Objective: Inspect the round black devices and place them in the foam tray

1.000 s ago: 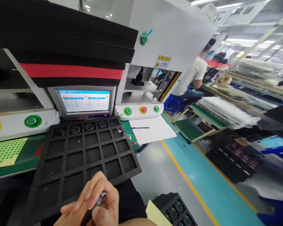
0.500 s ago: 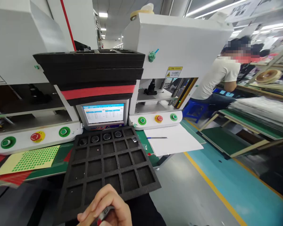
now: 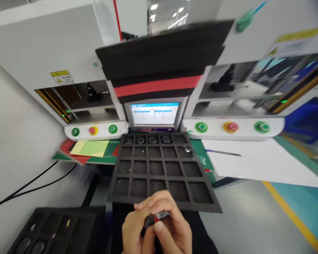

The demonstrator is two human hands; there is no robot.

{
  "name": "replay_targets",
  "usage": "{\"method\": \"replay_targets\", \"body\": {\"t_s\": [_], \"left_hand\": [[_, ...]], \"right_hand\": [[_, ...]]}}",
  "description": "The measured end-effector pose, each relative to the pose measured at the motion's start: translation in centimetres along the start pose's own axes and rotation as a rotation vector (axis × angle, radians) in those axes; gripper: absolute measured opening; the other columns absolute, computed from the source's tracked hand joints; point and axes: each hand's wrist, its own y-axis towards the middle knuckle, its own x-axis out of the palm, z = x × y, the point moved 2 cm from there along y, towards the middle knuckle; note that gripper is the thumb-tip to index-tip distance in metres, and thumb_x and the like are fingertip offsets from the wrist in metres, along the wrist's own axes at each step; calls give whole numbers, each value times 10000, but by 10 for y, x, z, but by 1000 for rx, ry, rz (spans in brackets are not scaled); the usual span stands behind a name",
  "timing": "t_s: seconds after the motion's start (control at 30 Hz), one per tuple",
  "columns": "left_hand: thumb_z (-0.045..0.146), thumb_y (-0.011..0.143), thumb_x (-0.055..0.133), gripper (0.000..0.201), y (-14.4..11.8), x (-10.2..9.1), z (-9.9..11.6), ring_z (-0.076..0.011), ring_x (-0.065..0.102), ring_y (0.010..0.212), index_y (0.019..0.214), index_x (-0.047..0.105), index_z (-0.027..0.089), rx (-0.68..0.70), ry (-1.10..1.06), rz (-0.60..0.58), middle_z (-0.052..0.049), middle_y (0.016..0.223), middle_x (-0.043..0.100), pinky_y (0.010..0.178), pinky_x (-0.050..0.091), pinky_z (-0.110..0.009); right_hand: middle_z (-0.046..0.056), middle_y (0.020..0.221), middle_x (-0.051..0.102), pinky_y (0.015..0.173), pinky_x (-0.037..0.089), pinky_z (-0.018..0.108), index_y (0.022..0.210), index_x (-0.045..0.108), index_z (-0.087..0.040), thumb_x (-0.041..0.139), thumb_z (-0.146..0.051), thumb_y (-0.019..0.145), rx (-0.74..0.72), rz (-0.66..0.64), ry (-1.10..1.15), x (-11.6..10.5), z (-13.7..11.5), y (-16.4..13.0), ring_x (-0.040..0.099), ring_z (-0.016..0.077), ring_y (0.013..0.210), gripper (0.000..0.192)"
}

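Observation:
Close to my body, both hands grip a small dark device with a rounded edge, perhaps a watch case; a red spot shows on its side. My left hand is closed round its left part. My right hand has its fingers curled over the top, its thumb pressed near the red spot. The device's far side is hidden by the fingers. Just beyond my hands lies a black foam tray with square pockets. Several round dark pieces sit in its back row, and a bit of clear film lies at its right side.
A screen stands behind the tray, under stacked black foam trays. White machines with green and red buttons flank it. A green-dot sticker sheet lies left, paper with a pen right. Another foam tray is low at left.
My view has swung left, bringing the lower-left foam tray into sight. Both hands now show fully around the dark device, where before they were partly cut off at the bottom edge.

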Motion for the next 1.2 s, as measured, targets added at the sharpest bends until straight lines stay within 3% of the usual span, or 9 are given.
{"method": "replay_targets", "body": {"t_s": [0.1,0.27,0.5,0.57,0.67,0.77,0.87,1.03,1.2], "left_hand": [[291,996,412,286,8,-2,4,-151,699,579,1057,680,210,47,-165,-93,-23,694,732,557,518,-211],[297,1010,393,293,7,-3,3,-170,728,680,1074,664,206,29,-177,-139,-54,829,764,604,529,-232],[317,1000,421,286,-9,2,-8,-183,723,723,1116,652,195,16,-243,-81,-85,927,764,637,565,-267],[366,1001,432,302,-9,4,-10,-156,668,584,1039,675,190,-53,-306,-82,-47,741,724,553,534,-248],[413,1004,440,349,-5,10,-12,-79,437,322,886,668,178,-292,-490,-134,49,455,492,349,362,-180],[528,933,534,382,-3,19,-15,-39,261,262,804,620,178,-655,-895,-193,62,442,433,275,176,-168],[658,792,641,503,-6,27,-16,-40,274,318,692,563,172,-864,-1153,-286,37,443,446,319,190,-154],[639,738,704,528,-15,34,-19,-64,407,392,617,511,163,-970,-1300,-382,1,481,515,380,306,-147],[558,770,729,476,-16,31,-20,-3,273,258,625,592,126,-998,-1358,-421,37,433,462,256,155,-120]], "right_hand": [[83,1007,562,812,601,425,1116,603,-220,453,-268,1009,32,-23,-79,-4,-8,-2,667,235,967,191],[67,985,546,823,619,431,1095,597,-220,441,-242,1011,60,2,-152,-3,-13,-6,662,222,974,179],[81,962,560,782,625,448,1081,583,-202,439,-182,982,26,23,-231,2,-17,-7,639,224,940,176],[79,972,579,791,624,412,1085,585,-195,457,-142,950,7,24,-294,1,-17,-6,644,212,943,193],[60,991,618,797,606,302,1076,603,-192,516,-74,885,9,7,-421,-2,-11,-5,648,172,952,241],[64,1056,621,811,606,287,1199,572,-215,572,-45,855,32,80,-402,-7,-3,-7,645,173,993,384],[92,1121,604,814,627,360,1354,467,-230,627,-43,824,17,82,-331,-10,-1,-8,647,208,1012,585],[65,981,637,733,637,363,1311,484,-224,642,-19,781,-20,16,-307,-13,-6,-4,664,206,902,590],[58,963,624,717,635,346,1270,509,-224,620,32,744,-30,6,-296,-12,-6,-3,655,203,907,596]]}}
